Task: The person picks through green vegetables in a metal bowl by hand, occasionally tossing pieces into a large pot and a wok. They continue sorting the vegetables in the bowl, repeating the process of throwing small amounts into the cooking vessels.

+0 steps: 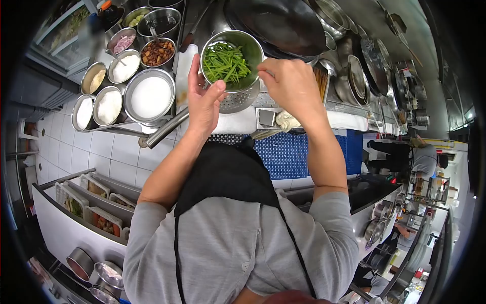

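Observation:
A round metal bowl (257,49) of cut green stalks (226,62) is tilted toward me over a perforated strainer (242,100). My left hand (205,104) cups the bowl's left side, thumb at the near rim and fingers reaching up along the wall. At the right rim, my right hand (293,83) is closed, its curled fingertips meeting the edge of the bowl. Part of its grip is hidden behind the knuckles. A thick metal handle (169,126) slants out below my left wrist.
A large dark wok (278,23) sits beyond the bowl. Several metal containers stand at left, including one of white liquid (150,96) and one of brown pieces (158,52). A folded cloth (347,120) lies at right. Another person (424,158) is at far right.

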